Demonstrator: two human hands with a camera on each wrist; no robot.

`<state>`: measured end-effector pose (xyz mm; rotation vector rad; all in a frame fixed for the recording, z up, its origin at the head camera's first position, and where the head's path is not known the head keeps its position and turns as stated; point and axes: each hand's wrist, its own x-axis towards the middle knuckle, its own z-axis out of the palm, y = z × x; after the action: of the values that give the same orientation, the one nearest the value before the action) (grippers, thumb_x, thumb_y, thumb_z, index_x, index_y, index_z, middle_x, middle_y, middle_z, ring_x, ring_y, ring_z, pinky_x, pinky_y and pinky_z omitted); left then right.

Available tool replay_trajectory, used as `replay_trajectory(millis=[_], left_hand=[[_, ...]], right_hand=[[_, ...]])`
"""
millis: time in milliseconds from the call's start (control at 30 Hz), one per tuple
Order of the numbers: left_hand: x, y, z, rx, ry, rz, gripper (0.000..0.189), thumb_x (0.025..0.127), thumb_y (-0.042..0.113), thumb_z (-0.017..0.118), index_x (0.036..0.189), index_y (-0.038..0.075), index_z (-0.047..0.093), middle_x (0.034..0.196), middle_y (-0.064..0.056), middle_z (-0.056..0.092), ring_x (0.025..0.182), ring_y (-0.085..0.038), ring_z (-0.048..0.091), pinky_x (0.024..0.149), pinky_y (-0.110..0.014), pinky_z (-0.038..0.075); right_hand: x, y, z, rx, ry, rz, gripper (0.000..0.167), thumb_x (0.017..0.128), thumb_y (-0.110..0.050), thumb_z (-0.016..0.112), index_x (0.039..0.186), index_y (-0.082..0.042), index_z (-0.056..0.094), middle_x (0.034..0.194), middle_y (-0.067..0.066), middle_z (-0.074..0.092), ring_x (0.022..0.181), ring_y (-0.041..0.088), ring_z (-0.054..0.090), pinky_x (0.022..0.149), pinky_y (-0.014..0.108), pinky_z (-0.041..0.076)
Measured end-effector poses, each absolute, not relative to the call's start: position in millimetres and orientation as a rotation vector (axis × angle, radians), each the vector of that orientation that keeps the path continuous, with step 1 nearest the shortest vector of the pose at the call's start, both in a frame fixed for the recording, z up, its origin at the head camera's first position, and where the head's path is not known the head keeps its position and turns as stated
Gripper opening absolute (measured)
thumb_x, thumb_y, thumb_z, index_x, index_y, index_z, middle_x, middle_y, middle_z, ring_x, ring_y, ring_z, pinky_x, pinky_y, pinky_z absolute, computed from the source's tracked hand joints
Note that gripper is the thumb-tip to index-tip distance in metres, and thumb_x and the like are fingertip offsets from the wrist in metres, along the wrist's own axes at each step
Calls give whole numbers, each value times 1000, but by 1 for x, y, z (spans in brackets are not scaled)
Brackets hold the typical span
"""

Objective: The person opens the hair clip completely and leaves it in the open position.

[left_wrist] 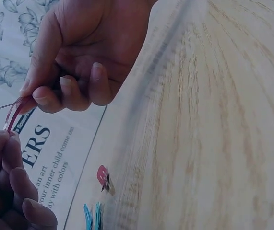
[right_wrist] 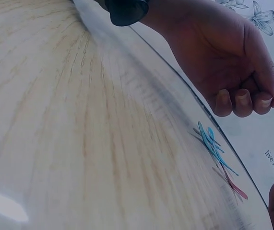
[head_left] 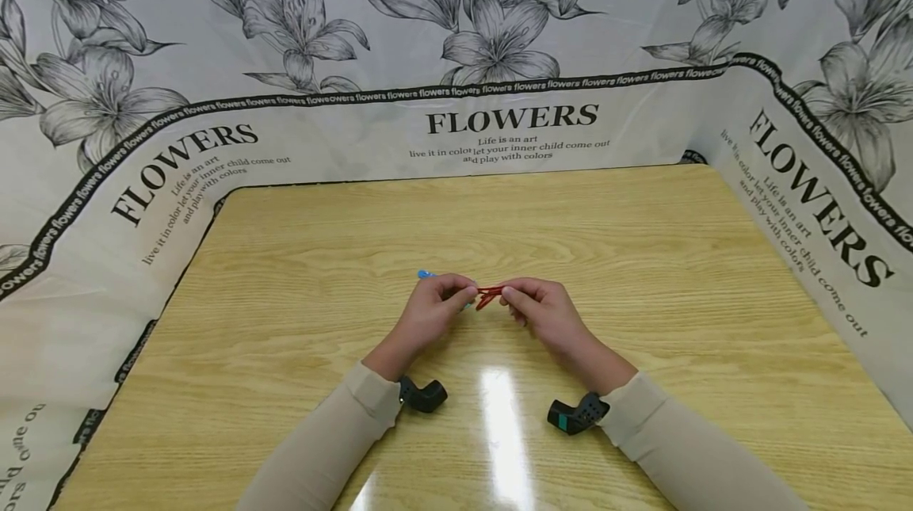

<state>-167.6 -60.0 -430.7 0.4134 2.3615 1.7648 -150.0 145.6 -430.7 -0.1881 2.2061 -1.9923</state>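
Between my hands is a thin red looped strip (head_left: 489, 294), crossed over itself; its exact kind is unclear. My left hand (head_left: 437, 310) pinches one end between thumb and forefinger. At the other end, the thumb and forefinger of my right hand (head_left: 545, 310) pinch it too. The left wrist view shows the red strip (left_wrist: 13, 117) spanning the small gap between both hands, with a thin end sticking out. Both hands are held above the table. Several slender blue pieces (right_wrist: 212, 146) lie on the tabletop beside a red piece (right_wrist: 233, 186); my left hand mostly hides them in the head view.
The wood-grain table (head_left: 285, 257) meets a white flower-printed cloth (head_left: 342, 131) at the back and sides. Black camera mounts sit on both wrists, the left mount (head_left: 424, 396) and the right mount (head_left: 578, 413). Light reflects off the table's near part.
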Motion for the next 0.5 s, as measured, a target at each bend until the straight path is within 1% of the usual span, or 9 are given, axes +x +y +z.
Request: replay_trajectory(millis=[233,367,500], left_hand=[[-169,-59,-431,403,2354,1771,23,94,25,64,100,5,73,102,-14,71,83,-13,54,72,-26,44],[-169,-58,-432,398,2361,1765,21,93,23,65,97,5,74,99,-13,71,81,-12,54,70,-26,44],[-169,-59,-434,384,2381,1742,17,93,21,66,95,6,74,98,-8,71,82,-12,55,71,-26,45]], right_hand=[[-151,150,-431,-141,2237,-1970,29,96,-22,62,105,5,68,80,10,61,64,16,48,57,26,44],[-152,151,-432,-116,2257,-1955,28,93,-24,66,104,1,70,79,10,60,64,17,47,56,28,44],[-153,153,-431,-94,2296,-1909,28,90,-25,70,102,-1,71,78,2,60,64,14,46,55,28,42]])
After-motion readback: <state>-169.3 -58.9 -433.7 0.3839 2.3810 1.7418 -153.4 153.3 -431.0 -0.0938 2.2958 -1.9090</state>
